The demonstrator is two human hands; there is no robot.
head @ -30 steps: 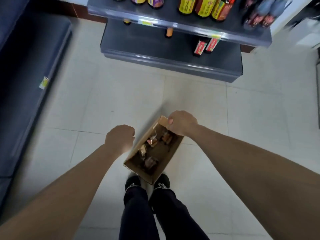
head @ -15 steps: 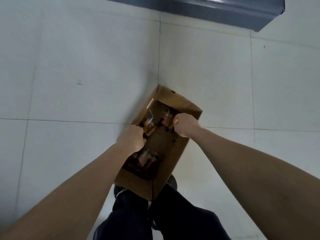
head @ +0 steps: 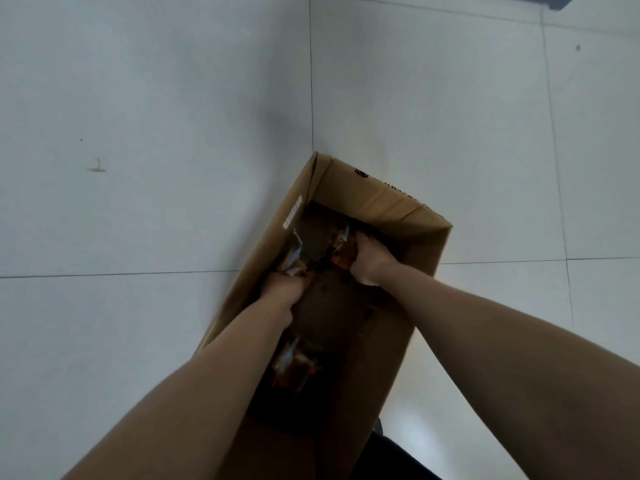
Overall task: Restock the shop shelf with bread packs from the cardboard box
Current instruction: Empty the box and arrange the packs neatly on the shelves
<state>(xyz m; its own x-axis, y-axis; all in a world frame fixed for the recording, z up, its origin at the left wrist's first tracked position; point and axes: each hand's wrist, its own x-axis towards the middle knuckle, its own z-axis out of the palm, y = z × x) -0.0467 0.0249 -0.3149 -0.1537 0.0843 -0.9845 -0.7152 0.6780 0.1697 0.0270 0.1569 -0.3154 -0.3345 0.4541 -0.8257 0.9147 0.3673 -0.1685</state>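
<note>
Both your hands reach into the open cardboard box [head: 391,202], seen against the tiled floor [head: 138,98]. Your left hand [head: 282,289] has its fingers curled round a bread pack [head: 293,258] by the box's left wall. Your right hand [head: 372,261] grips a second bread pack [head: 343,249], which projects just beyond its knuckles. A third pack [head: 294,368] lies loose in the box beside your left forearm.

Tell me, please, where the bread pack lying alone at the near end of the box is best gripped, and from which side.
Come down through the open top of the box, since its tall walls close off every side. Pinch the bread pack by its wrapper edge, which seems to stand up at its far end; the rest lies in shadow.
</note>
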